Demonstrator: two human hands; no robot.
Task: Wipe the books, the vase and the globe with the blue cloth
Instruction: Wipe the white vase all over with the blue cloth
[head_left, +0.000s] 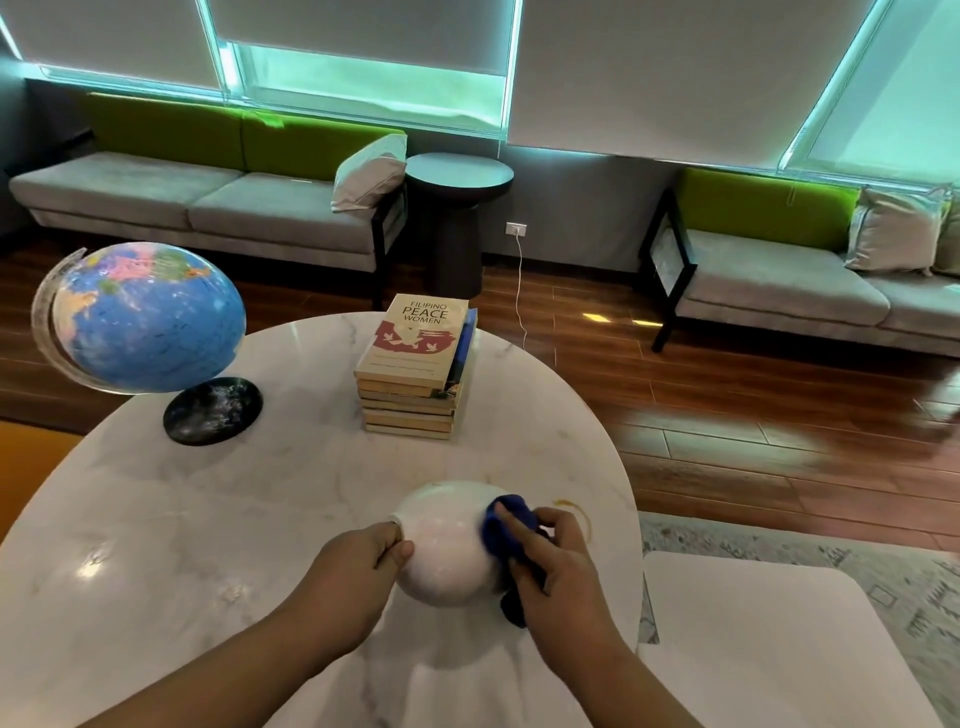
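A round white vase sits near the front of the white marble table. My left hand grips its left side, thumb on the surface. My right hand holds the blue cloth against the vase's right side, index finger stretched over the cloth. Part of the cloth hangs dark below my right hand. A stack of several books stands at the table's far middle, with a cream and red cover on top. The blue globe on a black base stands at the far left.
A second white table stands close on the right. Grey sofas with green backs line the far wall, and a dark round side table stands between them. The floor is wood, with a patterned rug at right.
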